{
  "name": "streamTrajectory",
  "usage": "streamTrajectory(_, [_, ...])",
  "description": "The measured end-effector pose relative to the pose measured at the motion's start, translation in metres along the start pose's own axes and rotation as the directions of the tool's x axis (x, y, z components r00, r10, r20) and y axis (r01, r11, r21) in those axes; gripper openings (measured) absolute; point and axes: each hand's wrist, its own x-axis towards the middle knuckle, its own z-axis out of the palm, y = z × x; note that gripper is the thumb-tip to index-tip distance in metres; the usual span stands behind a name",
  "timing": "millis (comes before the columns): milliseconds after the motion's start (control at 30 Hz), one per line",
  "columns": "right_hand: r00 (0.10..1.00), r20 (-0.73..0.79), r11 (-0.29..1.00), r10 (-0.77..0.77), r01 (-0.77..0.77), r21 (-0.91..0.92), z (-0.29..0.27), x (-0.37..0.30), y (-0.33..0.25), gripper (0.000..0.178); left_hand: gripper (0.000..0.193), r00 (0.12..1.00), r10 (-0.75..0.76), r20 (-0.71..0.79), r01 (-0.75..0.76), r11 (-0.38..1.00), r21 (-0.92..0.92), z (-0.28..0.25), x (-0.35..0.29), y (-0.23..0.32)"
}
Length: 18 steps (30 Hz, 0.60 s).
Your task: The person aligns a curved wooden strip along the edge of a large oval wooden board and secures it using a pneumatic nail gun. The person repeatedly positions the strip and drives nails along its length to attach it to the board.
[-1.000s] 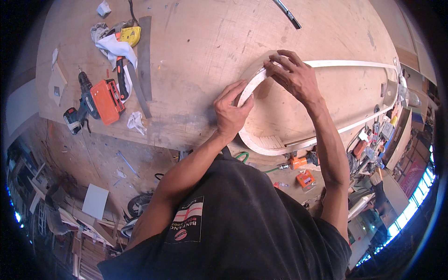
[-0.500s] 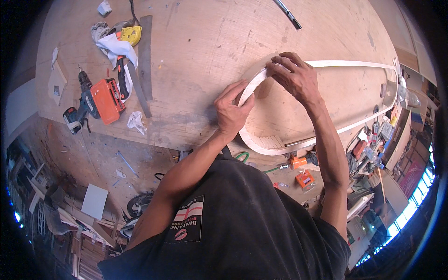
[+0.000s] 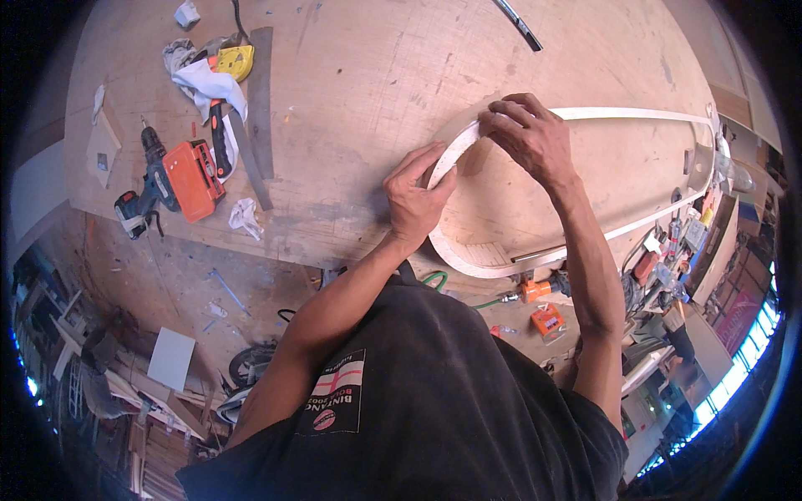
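A long wooden frame (image 3: 635, 113) with rounded corners and a white edge lies on the plywood workbench (image 3: 359, 75). My left hand (image 3: 413, 199) is closed around its curved left end, thumb on the inner side and fingers outside. Farther along the same curve, my right hand (image 3: 533, 146) grips the rim with bent fingers that hide part of the white edge. Short lined strips show inside the near left corner of the frame.
At left lie a cordless drill (image 3: 150, 184), an orange case (image 3: 194, 179), a yellow tape measure (image 3: 236, 62), a white cloth (image 3: 209, 88) and a dark flat strip (image 3: 261, 100). A black pen (image 3: 520, 27) lies at the far side. Assorted tools clutter the right, beyond an orange box (image 3: 548, 320).
Both hands keep the same hold on the frame. The whole view has shifted very slightly; little else differs.
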Motion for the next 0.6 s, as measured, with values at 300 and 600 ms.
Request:
streamTrajectory(300, [0.999, 0.001, 0.999, 0.035, -0.035, 0.013, 0.001, 0.001, -0.002, 0.019, 0.034, 1.0, -0.001, -0.007, 0.001, 0.999, -0.045, 0.0, 0.001, 0.0])
streamTrajectory(600, [0.998, -0.005, 0.998, 0.057, -0.057, 0.027, 0.001, 0.001, -0.003, 0.021, 0.041, 0.922, 0.001, 0.388, -0.074, 0.982, 0.174, -0.006, 0.126, 0.013])
